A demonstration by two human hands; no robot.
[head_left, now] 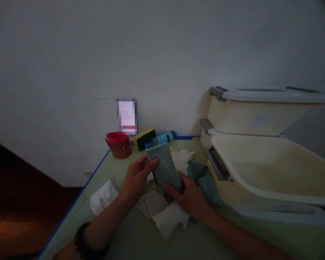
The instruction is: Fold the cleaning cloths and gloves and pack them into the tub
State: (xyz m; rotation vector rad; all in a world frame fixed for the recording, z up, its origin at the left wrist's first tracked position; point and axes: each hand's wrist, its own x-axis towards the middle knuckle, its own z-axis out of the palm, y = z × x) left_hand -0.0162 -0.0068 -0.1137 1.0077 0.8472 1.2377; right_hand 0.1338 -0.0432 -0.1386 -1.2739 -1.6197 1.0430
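Note:
A folded grey-green textured cloth (164, 165) is held up over the table between both hands. My left hand (136, 178) pinches its upper left edge with thumb and fingers. My right hand (188, 196) grips its lower end, thumb on the front. A second cloth of the same weave (205, 177) lies crumpled on the table just right of my right hand. White cloths (166, 213) lie under and in front of my hands, another white one (104, 196) lies to the left, and more white cloth (181, 158) lies behind the held one.
Cream plastic tubs with grey handles (262, 169) are stacked at the right. At the back by the wall stand a red woven basket (119, 145), a yellow-green sponge (144, 138) and a lying plastic bottle (162, 138). The green table (140, 242) has a blue-taped left edge.

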